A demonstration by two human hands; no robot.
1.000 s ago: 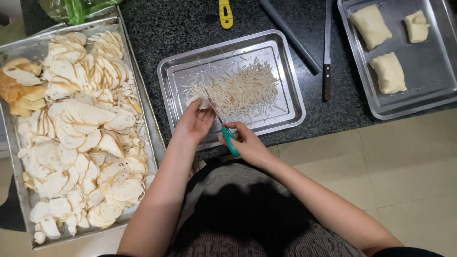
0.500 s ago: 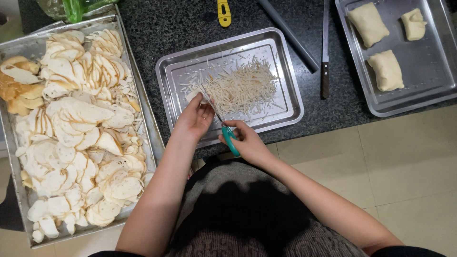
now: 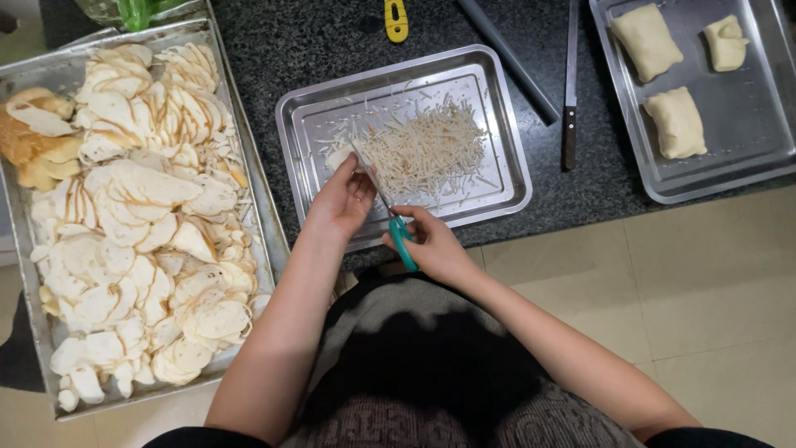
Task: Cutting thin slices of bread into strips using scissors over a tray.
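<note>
Teal-handled scissors [image 3: 396, 226] sit gripped in my right hand [image 3: 431, 245], blades reaching over the small tray [image 3: 506, 178]. My left hand [image 3: 342, 199] pinches a pale slice [image 3: 342, 156] at the blades, just beside the heap of shreds [image 3: 427, 149]. Sliced pieces [image 3: 137, 216] fill the big tray [image 3: 269, 207] on the table's [image 3: 315, 37] left.

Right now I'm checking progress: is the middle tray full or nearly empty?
Partly filled. A heap of thin pale shreds lies in the middle of the tray, with bare metal showing all around it.
</note>
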